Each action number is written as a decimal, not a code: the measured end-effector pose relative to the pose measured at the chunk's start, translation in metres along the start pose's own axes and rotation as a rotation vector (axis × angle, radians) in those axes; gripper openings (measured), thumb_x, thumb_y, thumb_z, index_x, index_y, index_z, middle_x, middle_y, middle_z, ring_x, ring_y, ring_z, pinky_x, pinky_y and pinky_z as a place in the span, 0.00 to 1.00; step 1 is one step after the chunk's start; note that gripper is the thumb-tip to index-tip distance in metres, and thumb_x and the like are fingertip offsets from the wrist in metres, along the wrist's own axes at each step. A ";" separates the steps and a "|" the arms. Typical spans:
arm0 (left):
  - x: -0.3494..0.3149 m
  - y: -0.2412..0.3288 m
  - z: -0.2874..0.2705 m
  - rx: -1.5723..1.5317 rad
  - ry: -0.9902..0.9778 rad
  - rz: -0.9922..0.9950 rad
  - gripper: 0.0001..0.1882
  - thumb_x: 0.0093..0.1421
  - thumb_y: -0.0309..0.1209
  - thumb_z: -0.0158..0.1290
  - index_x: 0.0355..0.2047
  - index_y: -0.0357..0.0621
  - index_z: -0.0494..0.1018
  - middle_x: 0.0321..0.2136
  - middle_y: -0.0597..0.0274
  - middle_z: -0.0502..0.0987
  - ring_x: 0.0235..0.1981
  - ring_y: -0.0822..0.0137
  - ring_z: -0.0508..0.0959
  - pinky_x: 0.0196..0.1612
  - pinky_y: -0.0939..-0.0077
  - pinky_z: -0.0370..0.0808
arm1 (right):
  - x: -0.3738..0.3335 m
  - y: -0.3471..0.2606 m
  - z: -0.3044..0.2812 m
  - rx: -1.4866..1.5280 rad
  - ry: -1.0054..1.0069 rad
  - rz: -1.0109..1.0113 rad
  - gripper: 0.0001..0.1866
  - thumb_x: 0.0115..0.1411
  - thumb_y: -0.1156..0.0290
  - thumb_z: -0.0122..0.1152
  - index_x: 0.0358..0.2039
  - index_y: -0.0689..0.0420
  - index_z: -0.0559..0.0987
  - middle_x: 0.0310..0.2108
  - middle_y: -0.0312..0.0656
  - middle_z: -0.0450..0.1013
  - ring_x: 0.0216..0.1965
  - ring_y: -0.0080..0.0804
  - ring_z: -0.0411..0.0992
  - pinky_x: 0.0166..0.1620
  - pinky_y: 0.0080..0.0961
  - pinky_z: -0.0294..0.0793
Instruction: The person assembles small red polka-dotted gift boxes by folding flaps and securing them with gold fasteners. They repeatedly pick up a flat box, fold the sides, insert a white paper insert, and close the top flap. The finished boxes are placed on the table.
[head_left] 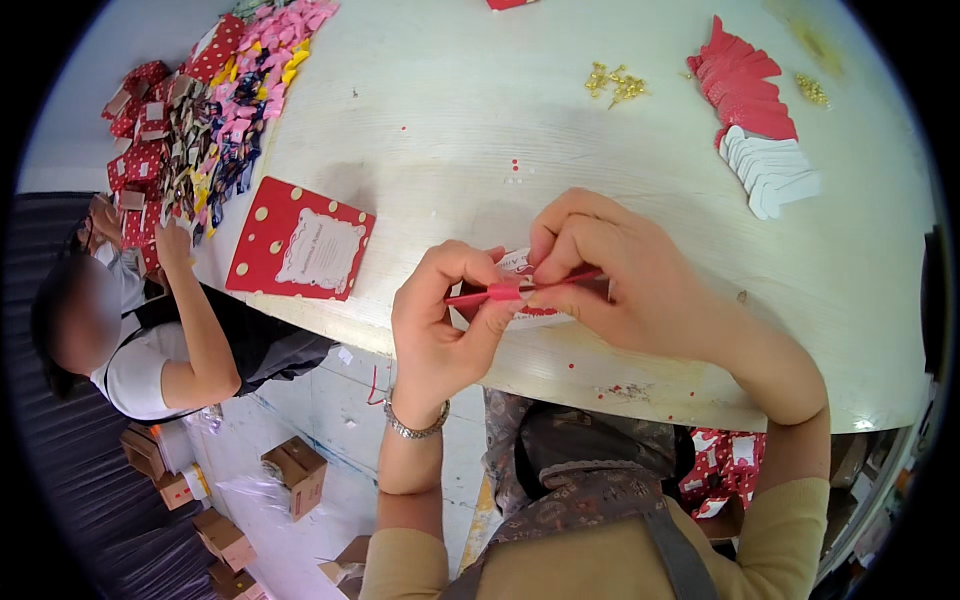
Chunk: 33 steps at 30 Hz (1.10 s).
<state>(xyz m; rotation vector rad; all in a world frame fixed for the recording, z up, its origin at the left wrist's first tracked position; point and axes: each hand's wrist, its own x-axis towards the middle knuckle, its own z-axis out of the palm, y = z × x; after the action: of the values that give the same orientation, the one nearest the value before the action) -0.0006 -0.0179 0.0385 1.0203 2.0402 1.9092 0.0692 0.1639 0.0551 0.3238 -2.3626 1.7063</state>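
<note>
Both my hands are closed on a narrow red paper piece [506,291] above the table's near edge. My left hand [440,315] pinches its left end between thumb and fingers. My right hand [625,275] pinches near the middle, with the piece running on behind the fingers to the right. Beneath the hands lies a printed white label [519,261] on something red, mostly covered. To the left of my hands lies a red box [262,238] with pale dots and a white label.
On the table [450,130] are gold fasteners [616,84], fanned red tags [740,82], white tags [768,170] and a small gold pile [811,90]. Wrapped candies [235,120] and dotted boxes [137,165] crowd the far left, where another person [150,360] works. Cardboard boxes [295,475] stand on the floor.
</note>
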 end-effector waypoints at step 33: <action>-0.032 -0.036 0.002 -0.210 0.097 0.131 0.41 0.50 0.29 0.64 0.54 0.47 0.47 0.62 0.40 0.52 0.61 0.48 0.60 0.65 0.54 0.51 | -0.025 -0.003 -0.040 -0.483 -0.010 -0.405 0.23 0.41 0.67 0.77 0.32 0.54 0.69 0.47 0.43 0.66 0.45 0.38 0.69 0.45 0.31 0.73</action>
<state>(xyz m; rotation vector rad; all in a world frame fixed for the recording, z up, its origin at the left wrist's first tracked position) 0.0108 -0.0328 -0.0059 1.0511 1.8102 2.2248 0.0960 0.2026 0.0632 0.6638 -2.4071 0.9283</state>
